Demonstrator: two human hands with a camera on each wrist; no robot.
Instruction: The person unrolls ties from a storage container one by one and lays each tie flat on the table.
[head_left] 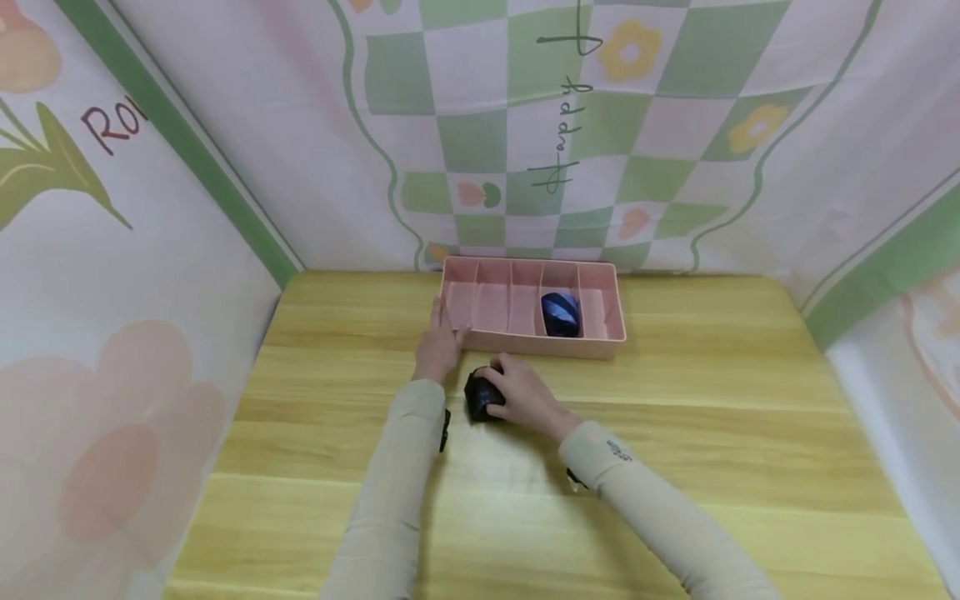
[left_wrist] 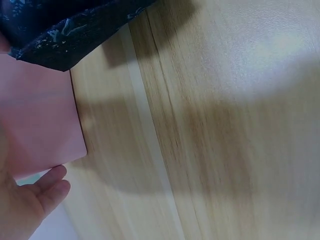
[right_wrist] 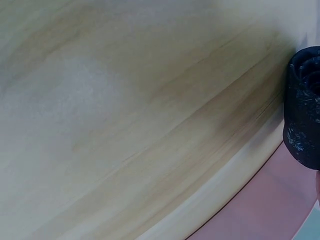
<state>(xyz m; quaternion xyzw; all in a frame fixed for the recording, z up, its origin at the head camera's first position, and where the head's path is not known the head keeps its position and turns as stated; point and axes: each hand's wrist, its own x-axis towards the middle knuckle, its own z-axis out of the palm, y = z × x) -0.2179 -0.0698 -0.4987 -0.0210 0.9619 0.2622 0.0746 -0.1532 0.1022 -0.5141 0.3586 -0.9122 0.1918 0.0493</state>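
Note:
In the head view my right hand (head_left: 527,398) grips a rolled dark necktie (head_left: 480,397), holding it just in front of a pink divided box (head_left: 525,342). The roll's coiled end and small pale pattern show on the necktie (right_wrist: 302,110) in the right wrist view. My left hand (head_left: 437,348) touches the box's near left corner, its fingers extended along the left end and the thumb at the front wall. Fingertips (left_wrist: 59,192) lie against the box end in the left wrist view. A blue striped rolled necktie (head_left: 561,314) sits in the box's second compartment from the right.
The box stands at the back of a wooden table (head_left: 675,433), close to a hanging checkered cloth (head_left: 480,142). Printed cloth also hangs along the left side (head_left: 150,350) and right side (head_left: 900,333) of the table.

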